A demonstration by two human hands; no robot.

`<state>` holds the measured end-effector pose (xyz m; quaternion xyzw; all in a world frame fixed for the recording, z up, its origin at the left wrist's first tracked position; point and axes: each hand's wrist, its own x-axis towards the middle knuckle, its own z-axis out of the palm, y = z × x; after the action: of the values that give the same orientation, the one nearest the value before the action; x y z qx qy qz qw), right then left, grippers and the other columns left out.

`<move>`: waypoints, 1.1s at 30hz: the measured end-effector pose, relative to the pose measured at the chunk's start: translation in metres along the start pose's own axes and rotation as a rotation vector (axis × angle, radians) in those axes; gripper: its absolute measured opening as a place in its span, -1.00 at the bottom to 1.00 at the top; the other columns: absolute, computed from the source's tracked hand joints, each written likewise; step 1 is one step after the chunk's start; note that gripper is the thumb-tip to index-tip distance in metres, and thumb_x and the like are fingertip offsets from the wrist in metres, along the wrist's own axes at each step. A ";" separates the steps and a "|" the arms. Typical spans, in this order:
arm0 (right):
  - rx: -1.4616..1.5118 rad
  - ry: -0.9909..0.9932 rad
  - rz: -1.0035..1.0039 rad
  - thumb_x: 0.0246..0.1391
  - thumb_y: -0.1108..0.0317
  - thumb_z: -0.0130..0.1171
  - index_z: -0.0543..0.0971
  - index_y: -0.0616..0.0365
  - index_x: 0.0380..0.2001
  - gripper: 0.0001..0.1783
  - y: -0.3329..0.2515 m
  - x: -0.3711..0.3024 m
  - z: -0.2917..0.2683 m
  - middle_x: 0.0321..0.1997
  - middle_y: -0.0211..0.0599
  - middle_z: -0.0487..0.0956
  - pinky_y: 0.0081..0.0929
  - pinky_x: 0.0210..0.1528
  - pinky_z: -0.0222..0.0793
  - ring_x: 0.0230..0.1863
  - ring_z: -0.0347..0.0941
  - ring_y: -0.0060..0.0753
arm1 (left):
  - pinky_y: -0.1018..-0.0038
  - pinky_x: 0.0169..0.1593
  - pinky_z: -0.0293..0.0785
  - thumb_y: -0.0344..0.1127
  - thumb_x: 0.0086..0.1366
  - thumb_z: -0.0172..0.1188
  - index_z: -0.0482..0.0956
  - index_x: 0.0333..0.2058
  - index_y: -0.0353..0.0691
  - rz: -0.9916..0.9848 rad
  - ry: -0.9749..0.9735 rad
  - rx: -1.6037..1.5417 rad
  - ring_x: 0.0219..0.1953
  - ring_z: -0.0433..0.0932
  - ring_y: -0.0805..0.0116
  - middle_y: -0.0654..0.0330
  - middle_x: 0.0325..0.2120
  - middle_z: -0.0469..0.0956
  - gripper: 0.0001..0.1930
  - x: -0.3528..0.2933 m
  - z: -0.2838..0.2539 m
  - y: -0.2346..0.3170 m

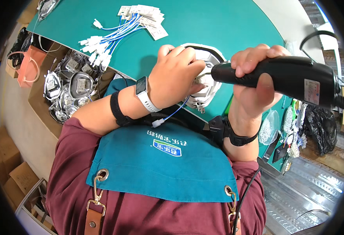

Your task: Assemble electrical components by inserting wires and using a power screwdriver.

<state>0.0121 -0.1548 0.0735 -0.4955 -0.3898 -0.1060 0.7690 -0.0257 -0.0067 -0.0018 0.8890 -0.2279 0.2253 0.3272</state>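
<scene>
As right hand (254, 94) grips tool (293, 74), carton (42, 107) of housings (81, 84), bowl (274, 120) — white bits (265, 130)

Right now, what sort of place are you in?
Probably a workshop for electrical things: there's a black corded tool in the right hand, white pieces with blue wires on the green table, and a brown box of silvery units.

Brightly lit, sharp at mid-frame. Soft shadow on green tabletop (219, 23), upper left of centre. Near-white highlights on cards (157, 32), top; glare off metal surface (291, 192), lower right. Heavy fisheye bend, black vignette in corners, softer detail toward rim.
</scene>
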 end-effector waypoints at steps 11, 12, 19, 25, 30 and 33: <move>-0.177 0.212 -0.231 0.00 0.07 0.14 0.23 0.17 0.00 -0.40 -0.056 -0.019 -0.003 -0.54 -0.28 0.38 -0.41 -0.44 0.34 -0.58 0.33 -0.39 | 0.29 -0.06 0.14 -0.22 -0.20 0.41 0.51 -0.34 -0.12 0.017 -0.033 -0.006 -0.24 0.38 0.26 0.25 -0.42 0.37 -0.61 0.002 -0.003 -0.001; -0.113 0.265 -0.278 0.00 0.05 0.12 0.23 0.14 0.01 -0.41 -0.070 -0.026 -0.010 -0.54 -0.30 0.35 -0.39 -0.44 0.32 -0.58 0.30 -0.40 | 0.29 -0.06 0.14 -0.22 -0.20 0.41 0.51 -0.34 -0.12 0.029 -0.043 -0.022 -0.24 0.38 0.26 0.25 -0.42 0.37 -0.61 0.000 -0.003 -0.001; -0.394 0.571 -0.062 -0.07 0.14 0.06 0.34 0.09 -0.06 -0.52 -0.096 -0.078 -0.073 -0.51 -0.35 0.33 -0.40 -0.38 0.17 -0.53 0.23 -0.46 | 0.26 0.04 0.10 -0.23 -0.22 0.41 0.54 -0.30 -0.15 0.165 -0.188 -0.107 -0.23 0.40 0.27 0.28 -0.38 0.42 -0.58 0.011 -0.002 -0.007; -0.387 0.577 -0.068 -0.10 0.27 0.05 0.26 0.22 -0.08 -0.52 -0.085 -0.085 -0.088 -0.56 -0.25 0.35 -0.36 -0.51 0.26 -0.61 0.27 -0.40 | 0.22 0.05 0.08 -0.17 -0.17 0.39 0.54 -0.32 -0.12 0.161 -0.189 -0.073 -0.22 0.40 0.29 0.29 -0.34 0.41 -0.62 0.014 0.002 -0.005; -0.156 0.247 0.012 -0.08 0.17 0.16 0.27 0.16 -0.06 -0.46 -0.086 -0.086 -0.114 -0.55 -0.26 0.36 -0.43 -0.53 0.22 -0.62 0.27 -0.43 | 0.23 0.03 0.09 -0.16 -0.19 0.40 0.54 -0.32 -0.11 0.157 -0.209 -0.058 -0.23 0.40 0.31 0.31 -0.35 0.42 -0.60 0.016 0.003 -0.001; -0.123 0.234 0.115 0.00 0.30 0.14 0.25 0.20 -0.03 -0.51 -0.080 -0.074 -0.117 -0.50 -0.26 0.40 -0.46 -0.47 0.26 -0.57 0.31 -0.43 | 0.25 0.01 0.09 -0.16 -0.21 0.41 0.54 -0.32 -0.10 0.161 -0.188 -0.056 -0.23 0.41 0.32 0.32 -0.34 0.43 -0.59 0.015 0.005 -0.002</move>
<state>-0.0240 -0.3089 0.0521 -0.5476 -0.2611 -0.1424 0.7821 -0.0115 -0.0124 0.0018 0.8755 -0.3345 0.1598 0.3101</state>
